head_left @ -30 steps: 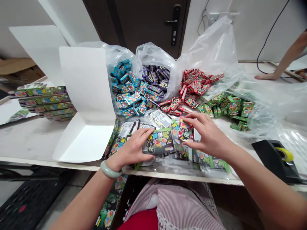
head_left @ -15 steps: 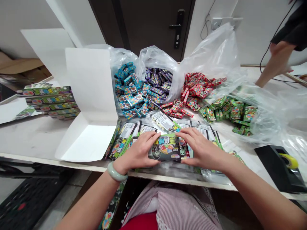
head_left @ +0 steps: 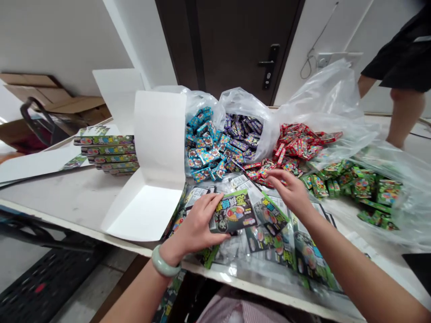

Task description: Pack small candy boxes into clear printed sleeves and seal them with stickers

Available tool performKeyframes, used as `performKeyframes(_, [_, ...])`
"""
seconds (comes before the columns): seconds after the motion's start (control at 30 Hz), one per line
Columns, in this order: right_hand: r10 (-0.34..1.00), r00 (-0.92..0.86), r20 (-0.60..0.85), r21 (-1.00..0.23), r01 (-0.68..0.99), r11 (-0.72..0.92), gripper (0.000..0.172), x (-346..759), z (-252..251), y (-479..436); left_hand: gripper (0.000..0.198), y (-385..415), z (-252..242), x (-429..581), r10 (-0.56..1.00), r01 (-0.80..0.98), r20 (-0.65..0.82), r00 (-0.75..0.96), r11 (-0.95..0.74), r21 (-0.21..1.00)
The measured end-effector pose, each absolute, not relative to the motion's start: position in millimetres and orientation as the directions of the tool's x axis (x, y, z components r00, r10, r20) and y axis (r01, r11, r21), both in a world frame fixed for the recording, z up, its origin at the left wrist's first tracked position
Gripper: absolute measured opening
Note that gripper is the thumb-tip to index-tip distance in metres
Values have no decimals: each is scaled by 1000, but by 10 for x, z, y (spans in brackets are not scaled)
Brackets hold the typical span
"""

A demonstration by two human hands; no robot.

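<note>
Holding one packet (head_left: 234, 211) (left hand (head_left: 195, 224) only)

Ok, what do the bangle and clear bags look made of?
The bangle looks like polished jade or glass, though the look can't settle which: pale green, cloudy, softly shiny. The bags seem thin plastic film: see-through, creased, with glossy highlights.

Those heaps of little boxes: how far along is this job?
Done-looking: a tidy stack of long packs on the left. In hand: the left hand holds a printed packet. Still left: heaps of blue boxes, purple boxes, red boxes and green boxes, in plastic bags.
</note>
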State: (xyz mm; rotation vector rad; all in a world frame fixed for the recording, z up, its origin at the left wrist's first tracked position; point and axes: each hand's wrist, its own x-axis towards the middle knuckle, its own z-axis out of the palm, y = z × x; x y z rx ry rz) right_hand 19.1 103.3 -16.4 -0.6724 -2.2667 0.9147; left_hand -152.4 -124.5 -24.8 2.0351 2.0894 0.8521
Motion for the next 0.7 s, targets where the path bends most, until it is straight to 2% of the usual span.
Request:
performKeyframes(0.1, [644, -709, 288, -664, 336, 668, 23, -528, -264, 1478, 107, -1294, -248, -1583, 948, 891, 303, -95, -55, 451])
performKeyframes(0.2, [679, -672, 294, -628, 400, 668, 32, -1134, -390, 1721, 108, -1328, -279, -1627, 948, 887, 296, -120, -31, 461])
performKeyframes(0.27, [716, -639, 281, -622, 447, 643, 32, -1372, -475, 1789, 107, -1351, -311, -1678, 944, 885, 289, -155, 3, 466])
performKeyframes(0.4, [760, -606, 236, -668, 467, 579, 26, -1404, -550, 1872, 107, -1387, -354, -1800, 940, 884, 282, -193, 42, 465])
performKeyframes(0.5, [745, -634, 209, -730, 406, 550, 33, -1083, -474, 1911, 104, -1387, -348, -1864, 937, 884, 287, -199, 45, 465])
performKeyframes(0.6, [641, -757, 124, -774, 331, 540, 37, -574, -364, 1840, 98, -1360, -336, -1898, 929, 885, 308, -205, 41, 464])
performKeyframes(0.7, [401, -916, -18, -778, 265, 570, 33, -85, -334, 1639, 93, -1310, -352, -1894, 930, 891, 320, -182, 19, 453])
